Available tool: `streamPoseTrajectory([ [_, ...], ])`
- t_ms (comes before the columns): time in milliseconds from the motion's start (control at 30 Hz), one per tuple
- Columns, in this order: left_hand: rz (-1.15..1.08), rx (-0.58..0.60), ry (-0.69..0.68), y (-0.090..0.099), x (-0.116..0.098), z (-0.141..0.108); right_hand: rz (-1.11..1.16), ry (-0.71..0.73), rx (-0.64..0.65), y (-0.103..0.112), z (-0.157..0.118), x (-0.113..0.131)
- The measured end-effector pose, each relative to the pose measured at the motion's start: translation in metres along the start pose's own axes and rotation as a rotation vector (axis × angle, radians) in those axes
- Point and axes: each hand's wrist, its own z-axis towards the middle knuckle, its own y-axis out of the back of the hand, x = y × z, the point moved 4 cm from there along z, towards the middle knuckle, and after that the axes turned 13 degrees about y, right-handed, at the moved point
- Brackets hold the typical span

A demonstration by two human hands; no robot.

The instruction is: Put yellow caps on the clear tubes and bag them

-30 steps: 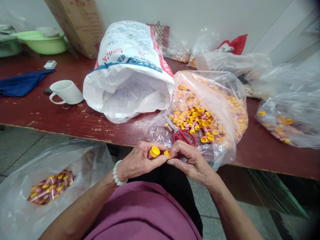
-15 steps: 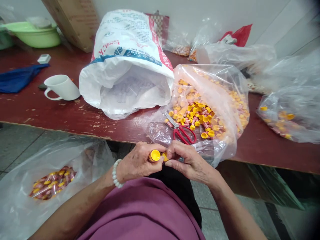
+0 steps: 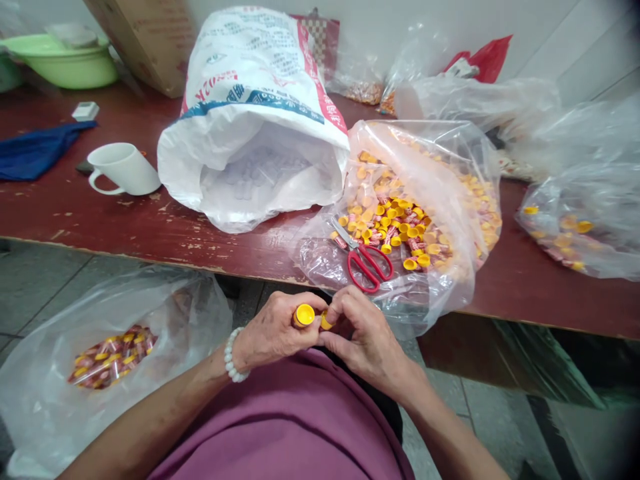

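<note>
Yellow and round, the top of the first piece (image 3: 304, 315) faced upward out of the left hand (image 3: 274, 331), whose fingers were curled closed around its body. Just beside it, the second piece (image 3: 326, 321) sat where both hands met, with the right hand (image 3: 367, 340) closing thumb and forefinger on it. Only a sliver of yellow showed there, so its exact angle could not be told.

What had just changed was small. A second earlier the second piece lay more open to view between the fingertips; now the right hand had drawn in closer to the left and covered most of it. The first piece had turned its round top more squarely upward. Both pieces stayed in hand and neither had been put down, which suggested that the handling of this pair was still under way, with the right fingers doing the finer part.

Nothing around them seemed to have been disturbed. The scissors (image 3: 370, 267) lay unheld on the front of the clear bag (image 3: 440, 300), beside a heap of similar pieces (image 3: 403, 227). More yellow-and-red pieces showed in the floor bag (image 3: 190, 340) to the left, below the table (image 3: 107, 227) and well apart from the hands.
</note>
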Motion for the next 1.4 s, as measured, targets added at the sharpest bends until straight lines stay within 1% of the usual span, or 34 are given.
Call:
streamPoseTrajectory([
  [100, 0.022, 0.004, -0.02, -0.004, 0.005, -0.007, 0.021, -0.002, -0.079, -0.008, -0.007, 0.001],
  [200, 0.025, -0.029, -0.026, -0.005, 0.008, -0.013, 0.045, -0.009, -0.108, -0.013, -0.01, 0.003],
  [500, -0.077, -0.082, 0.042, -0.005, 0.005, -0.021, 0.124, 0.069, -0.053, -0.016, -0.015, 0.013],
  [633, -0.106, -0.056, 0.071, -0.008, 0.005, -0.027, 0.115, 0.063, -0.046, -0.018, -0.022, 0.018],
  [733, -0.125, -0.024, 0.09, -0.011, 0.006, -0.036, 0.103, 0.049, -0.022, -0.021, -0.029, 0.024],
  [933, -0.153, 0.054, 0.129, -0.018, 0.011, -0.057, 0.189, 0.001, 0.046, -0.028, -0.042, 0.031],
  [1033, -0.155, 0.107, 0.089, -0.019, 0.008, -0.063, 0.216, -0.015, 0.081, -0.025, -0.045, 0.032],
  [1133, -0.119, 0.125, 0.068, -0.019, 0.005, -0.067, 0.178, -0.012, 0.069, -0.016, -0.047, 0.032],
  [1233, -0.065, 0.143, 0.05, -0.019, 0.003, -0.07, 0.08, 0.023, 0.081, -0.011, -0.049, 0.035],
  [1333, -0.022, 0.171, 0.01, -0.021, 0.0, -0.072, 0.007, 0.099, 0.162, -0.011, -0.05, 0.04],
  [1400, -0.005, 0.158, -0.03, -0.021, -0.002, -0.073, -0.052, 0.149, 0.224, -0.013, -0.05, 0.044],
])
